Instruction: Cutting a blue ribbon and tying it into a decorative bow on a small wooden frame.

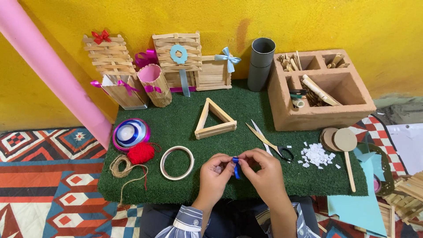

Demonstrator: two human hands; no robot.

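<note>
A home craft corner set up low against a yellow wall (308, 22). A green turf mat (246, 110) lies over patterned rugs (48, 176). At twelve o'clock stand finished stick-built boxes (176, 57) with ribbon bows. At two o'clock a brown compartment organiser (321, 114) holds wooden sticks. Scissors (269, 142), a tape ring (177, 162), twine (121, 166) and red yarn (141, 153) lie about the mat.

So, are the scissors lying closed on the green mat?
No, the scissors lie on the green mat with their blades spread apart, just beyond the right hand.
</note>
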